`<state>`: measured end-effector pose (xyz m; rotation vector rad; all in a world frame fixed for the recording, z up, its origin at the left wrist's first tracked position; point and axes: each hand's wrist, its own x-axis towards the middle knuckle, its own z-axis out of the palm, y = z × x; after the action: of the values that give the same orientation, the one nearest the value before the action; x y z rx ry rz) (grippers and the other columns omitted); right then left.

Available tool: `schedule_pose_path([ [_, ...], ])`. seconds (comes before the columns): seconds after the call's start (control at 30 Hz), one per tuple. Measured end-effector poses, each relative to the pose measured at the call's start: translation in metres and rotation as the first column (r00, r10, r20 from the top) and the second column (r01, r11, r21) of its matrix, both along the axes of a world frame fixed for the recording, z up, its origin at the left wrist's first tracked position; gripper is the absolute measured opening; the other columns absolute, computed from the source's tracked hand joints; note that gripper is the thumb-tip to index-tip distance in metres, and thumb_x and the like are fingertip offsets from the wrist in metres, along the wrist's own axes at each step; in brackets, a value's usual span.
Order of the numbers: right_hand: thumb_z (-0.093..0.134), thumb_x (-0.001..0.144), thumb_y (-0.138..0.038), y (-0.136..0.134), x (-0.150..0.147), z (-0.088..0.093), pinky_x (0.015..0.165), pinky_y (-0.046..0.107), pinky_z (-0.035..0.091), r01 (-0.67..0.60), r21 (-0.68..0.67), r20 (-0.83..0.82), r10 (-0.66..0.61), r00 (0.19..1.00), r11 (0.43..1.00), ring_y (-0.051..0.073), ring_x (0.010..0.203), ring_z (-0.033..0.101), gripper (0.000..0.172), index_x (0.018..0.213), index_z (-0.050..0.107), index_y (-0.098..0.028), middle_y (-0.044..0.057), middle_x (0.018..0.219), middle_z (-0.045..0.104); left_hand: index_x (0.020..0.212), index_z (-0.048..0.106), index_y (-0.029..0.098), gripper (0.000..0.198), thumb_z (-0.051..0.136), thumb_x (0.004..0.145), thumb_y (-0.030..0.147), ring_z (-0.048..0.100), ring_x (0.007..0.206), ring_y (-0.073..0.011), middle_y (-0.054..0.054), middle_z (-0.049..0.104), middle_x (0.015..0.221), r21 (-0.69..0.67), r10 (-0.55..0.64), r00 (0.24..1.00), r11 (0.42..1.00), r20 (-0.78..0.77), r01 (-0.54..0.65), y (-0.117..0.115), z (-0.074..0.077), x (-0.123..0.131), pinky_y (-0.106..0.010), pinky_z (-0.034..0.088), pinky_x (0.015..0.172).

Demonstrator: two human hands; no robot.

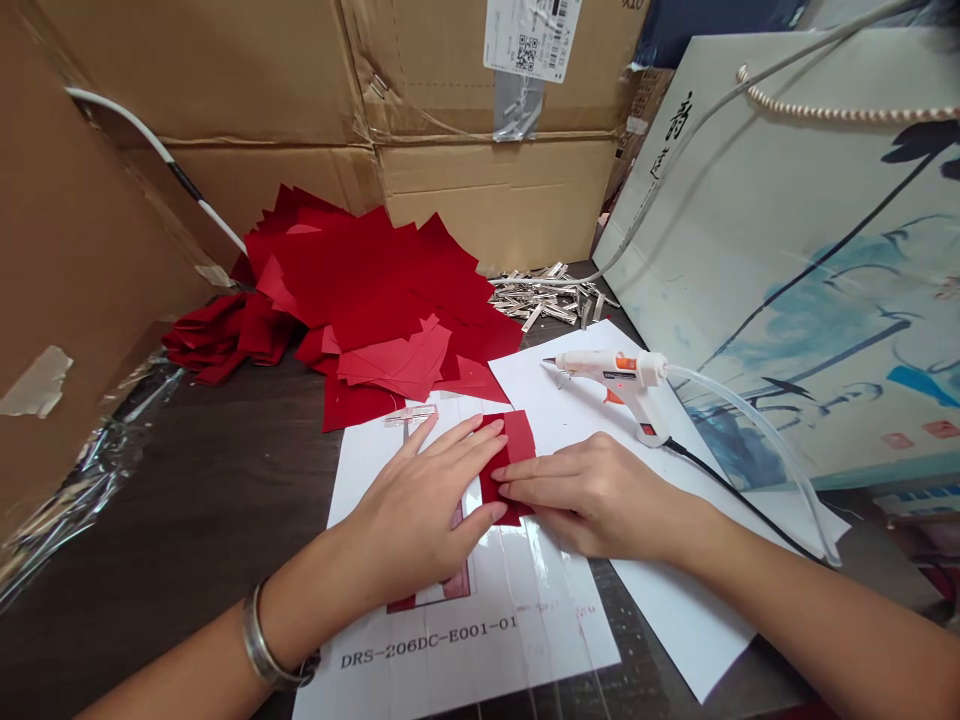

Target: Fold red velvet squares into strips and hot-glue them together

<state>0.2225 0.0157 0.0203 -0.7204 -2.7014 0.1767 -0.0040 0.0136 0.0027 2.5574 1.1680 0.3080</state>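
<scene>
Head view, red sheet [517,440], under both hands [420,510] [600,497]

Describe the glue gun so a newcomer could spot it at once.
Start at the big painted bag on the right. In front of it, on a white sheet, lies the glue gun, white with an orange trigger. Just above the right hand, it alone trails a black cord and clear tube.

A dark tabletop [172,450] holds red squares [382,290] and metal clips [544,295].
</scene>
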Motion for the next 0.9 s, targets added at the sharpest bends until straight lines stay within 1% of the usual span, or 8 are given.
schedule_pose_path([
  [0.13, 0.05, 0.088, -0.011, -0.004, -0.003, 0.003, 0.069, 0.025, 0.053, 0.019, -0.009, 0.143, -0.017, 0.99, 1.0, 0.015, 0.086, 0.071, 0.036, 0.119, 0.065, -0.02, 0.004, 0.113, 0.072, 0.145, 0.039, 0.021, 0.058, 0.049, 0.093, 0.045, 0.028, 0.144, -0.0222, 0.0, 0.039, 0.152, -0.015, -0.002, 1.0, 1.0, -0.006, 0.002, 0.0, 0.001, 0.0, -0.049, 0.011, 0.121],
  [0.23, 0.05, 0.089, -0.015, -0.008, -0.009, 0.003, 0.062, 0.027, 0.051, 0.058, 0.027, 0.197, -0.062, 0.978, 0.998, 0.016, 0.081, 0.071, 0.04, 0.128, 0.059, -0.02, 0.004, 0.126, 0.065, 0.145, 0.039, 0.02, 0.058, 0.049, 0.092, 0.043, 0.028, 0.144, -0.0219, 0.0, 0.038, 0.152, -0.025, 0.004, 1.0, 1.0, -0.008, -0.004, 0.0, 0.002, 0.001, -0.048, 0.01, 0.121],
  [0.3, 0.048, 0.09, -0.018, -0.011, -0.013, 0.002, 0.058, 0.029, 0.05, 0.092, 0.04, 0.215, -0.098, 0.972, 0.995, 0.016, 0.08, 0.07, 0.042, 0.132, 0.055, -0.02, 0.002, 0.133, 0.061, 0.145, 0.04, 0.02, 0.058, 0.05, 0.092, 0.043, 0.028, 0.144, -0.0217, 0.0, 0.039, 0.152, -0.03, 0.009, 1.0, 0.999, -0.007, -0.01, 0.0, 0.003, 0.001, -0.048, 0.01, 0.122],
  [0.4, 0.045, 0.091, -0.018, -0.013, -0.017, 0.001, 0.055, 0.03, 0.048, 0.141, 0.023, 0.231, -0.142, 0.963, 0.99, 0.017, 0.083, 0.07, 0.042, 0.131, 0.055, -0.02, 0.0, 0.134, 0.06, 0.145, 0.041, 0.02, 0.058, 0.05, 0.092, 0.043, 0.029, 0.144, -0.0216, -0.001, 0.039, 0.151, -0.034, 0.015, 1.0, 0.999, -0.005, -0.015, 0.0, 0.003, 0.001, -0.047, 0.011, 0.121],
  [0.57, 0.042, 0.092, -0.019, -0.015, -0.02, -0.001, 0.062, 0.029, 0.051, 0.191, -0.028, 0.183, -0.183, 0.966, 0.981, 0.017, 0.089, 0.07, 0.043, 0.133, 0.053, -0.02, 0.0, 0.135, 0.059, 0.144, 0.041, 0.02, 0.058, 0.051, 0.092, 0.042, 0.029, 0.144, -0.0213, -0.001, 0.041, 0.15, -0.014, 0.008, 1.0, 1.0, 0.028, -0.008, 0.001, 0.004, 0.001, -0.046, 0.012, 0.121],
  [0.63, 0.042, 0.093, -0.019, -0.015, -0.02, 0.0, 0.064, 0.03, 0.052, 0.192, -0.032, 0.197, -0.183, 0.963, 0.981, 0.017, 0.09, 0.071, 0.043, 0.134, 0.053, -0.02, 0.001, 0.136, 0.058, 0.144, 0.041, 0.019, 0.058, 0.051, 0.091, 0.042, 0.03, 0.143, -0.0215, -0.002, 0.041, 0.15, -0.01, 0.006, 0.999, 1.0, 0.037, -0.006, 0.001, 0.003, 0.001, -0.047, 0.012, 0.121],
  [0.73, 0.042, 0.091, -0.019, -0.016, -0.021, 0.003, 0.059, 0.032, 0.052, 0.148, 0.009, 0.276, -0.145, 0.95, 0.989, 0.019, 0.085, 0.071, 0.043, 0.133, 0.054, -0.017, 0.002, 0.136, 0.058, 0.143, 0.042, 0.02, 0.057, 0.051, 0.091, 0.041, 0.031, 0.143, -0.0216, -0.002, 0.041, 0.15, 0.005, 0.001, 0.999, 1.0, 0.051, -0.001, 0.001, 0.002, -0.001, -0.047, 0.012, 0.121],
  [0.9, 0.044, 0.085, -0.016, -0.021, -0.025, 0.005, 0.047, 0.037, 0.047, 0.086, 0.129, 0.423, -0.134, 0.896, 0.988, 0.022, 0.075, 0.071, 0.051, 0.135, 0.051, -0.006, 0.012, 0.138, 0.055, 0.143, 0.042, 0.021, 0.056, 0.05, 0.091, 0.04, 0.031, 0.143, -0.0209, -0.001, 0.041, 0.15, 0.018, 0.0, 0.998, 1.0, 0.058, -0.001, 0.002, -0.001, -0.003, -0.045, 0.013, 0.121],
])
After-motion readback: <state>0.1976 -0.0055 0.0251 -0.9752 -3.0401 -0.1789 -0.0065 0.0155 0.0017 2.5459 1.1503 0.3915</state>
